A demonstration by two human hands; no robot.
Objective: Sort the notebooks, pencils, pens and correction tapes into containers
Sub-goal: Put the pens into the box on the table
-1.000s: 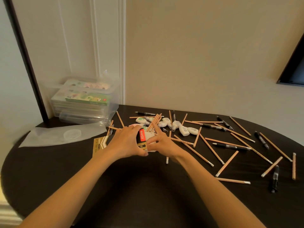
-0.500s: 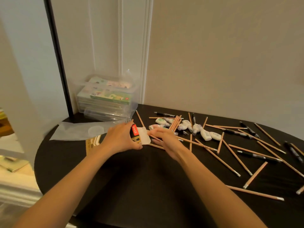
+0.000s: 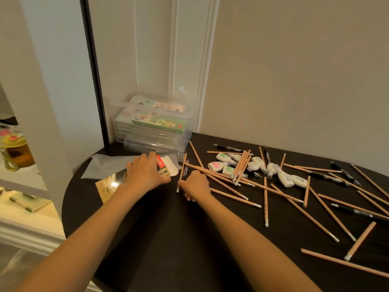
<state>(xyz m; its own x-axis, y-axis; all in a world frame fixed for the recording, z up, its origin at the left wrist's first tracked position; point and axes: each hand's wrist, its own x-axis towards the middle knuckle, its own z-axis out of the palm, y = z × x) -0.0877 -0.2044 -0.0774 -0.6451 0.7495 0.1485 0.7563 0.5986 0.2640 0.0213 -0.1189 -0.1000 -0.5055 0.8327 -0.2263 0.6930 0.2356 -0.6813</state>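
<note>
Pencils (image 3: 266, 199) strewn right | left hand (image 3: 145, 173) grips carton (image 3: 168, 166) | right hand (image 3: 195, 185) pinches pencil (image 3: 181, 173) (near table (image 3: 168, 239) edge)

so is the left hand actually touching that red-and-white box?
Touching. The head view shows the left hand laid over the red-and-white box, with its fingers and thumb curled round the box's near end and no gap between them.

Near us the table (image 3: 168, 249) lies bare, so a hand can slide in from the front edge. To the right, crossed pencils (image 3: 266, 199), pens (image 3: 227, 148) and correction tapes (image 3: 284, 178) litter the top. At the back left a clear box (image 3: 153, 123) stands against the wall, with a small carton (image 3: 168, 167) and a plastic sheet (image 3: 109, 165) before it.
</note>
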